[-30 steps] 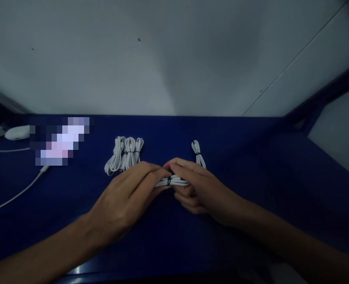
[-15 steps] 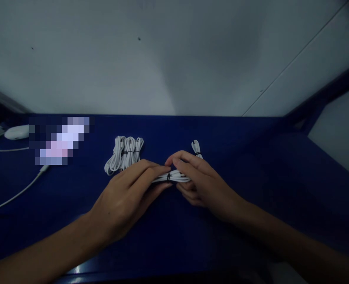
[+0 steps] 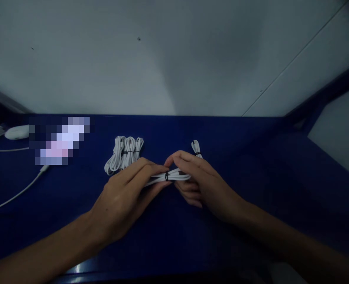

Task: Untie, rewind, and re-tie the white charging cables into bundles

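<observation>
L hand (image 3: 119,197), R hand (image 3: 205,181): fingers closed on wht cable (image 3: 177,176), blk tie (image 3: 166,176) btwn; cable pile (image 3: 129,158) beyond L fingers.

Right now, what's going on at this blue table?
A person holds a white cable bundle in both hands, the left hand at one end and the right hand at the other, a black tie around its middle. Similar tied bundles lie clustered just beyond the left hand on the blue table. Another tied bundle lies beyond the right hand, partly hidden by it.
</observation>
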Tool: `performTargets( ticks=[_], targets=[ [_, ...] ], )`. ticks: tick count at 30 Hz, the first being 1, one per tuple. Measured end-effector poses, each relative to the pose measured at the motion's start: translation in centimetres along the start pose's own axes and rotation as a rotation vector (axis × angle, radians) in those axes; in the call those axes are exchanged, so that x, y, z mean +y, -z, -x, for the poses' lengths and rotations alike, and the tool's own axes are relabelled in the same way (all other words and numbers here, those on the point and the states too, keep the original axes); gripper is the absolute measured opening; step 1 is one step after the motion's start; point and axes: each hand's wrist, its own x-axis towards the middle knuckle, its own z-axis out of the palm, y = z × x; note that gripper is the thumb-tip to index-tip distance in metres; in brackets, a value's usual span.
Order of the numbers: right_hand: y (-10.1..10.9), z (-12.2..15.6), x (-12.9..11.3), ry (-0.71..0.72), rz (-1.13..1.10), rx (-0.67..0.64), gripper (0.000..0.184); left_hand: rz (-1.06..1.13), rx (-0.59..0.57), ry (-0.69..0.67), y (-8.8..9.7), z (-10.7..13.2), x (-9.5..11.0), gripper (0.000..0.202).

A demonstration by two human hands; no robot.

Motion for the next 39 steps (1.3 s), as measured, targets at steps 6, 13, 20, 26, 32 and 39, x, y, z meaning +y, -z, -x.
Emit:
performTargets(
  ticks=[6, 13, 20, 26, 32, 39],
  targets=[
    [-0.2, 0.4, -0.3, 0.211, 0.196, 0.063, 0.028, 0.052, 0.041, 0.212, 0.8, -0.6, 0.6, 0.011],
    [-0.6, 0.1, -0.5, 0.320, 0.185, 0.132, 0.019, 0.130, 0.042, 0.303, 1.0, -0.5, 1.0, 0.017],
    [0.0, -0.3, -0.4, 0.328, 0.144, 0.280, 0.019, 0.123, 0.064, 0.244, 0.8, -0.5, 1.1, 0.024],
    [0.2, -0.5, -0.5, 0.311, 0.072, 0.354, 0.026, 0.224, 0.052, 0.319, 0.9, -0.6, 1.0, 0.032],
    [0.4, -0.7, -0.5, 0.298, -0.006, 0.355, 0.026, 0.471, 0.072, 0.388, 0.8, -0.4, 0.8, 0.037],
    [0.3, -0.4, -0.4, 0.364, 0.028, 0.262, 0.040, 0.636, 0.132, 0.441, 0.7, -0.4, 0.9, 0.038]
  ],
)
